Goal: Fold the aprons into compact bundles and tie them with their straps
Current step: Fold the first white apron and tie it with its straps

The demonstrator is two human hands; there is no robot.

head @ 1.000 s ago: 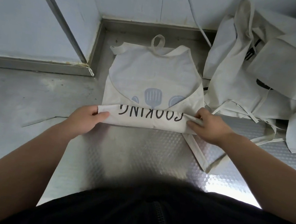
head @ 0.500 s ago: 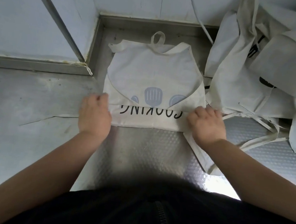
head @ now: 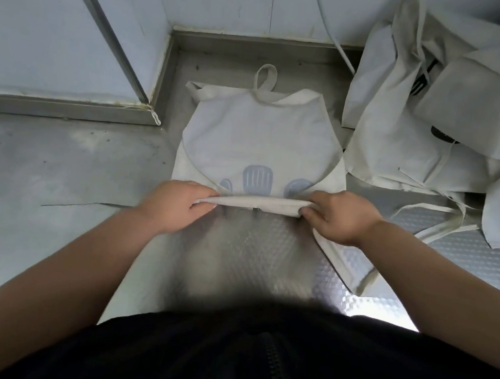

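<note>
One apron [head: 262, 137] lies part-rolled on the table [head: 38, 168], left grip [head: 173, 204] and right grip [head: 340, 217] pinching the roll's ends; tying and the pile [head: 421, 154] await.

cream apron [head: 261, 140] flat on the bench [head: 55, 163], neck loop [head: 266, 78] at far end, near hem rolled into a narrow band; further aprons [head: 442, 119] heaped at right, straps [head: 424, 207] apparently loose.
</note>
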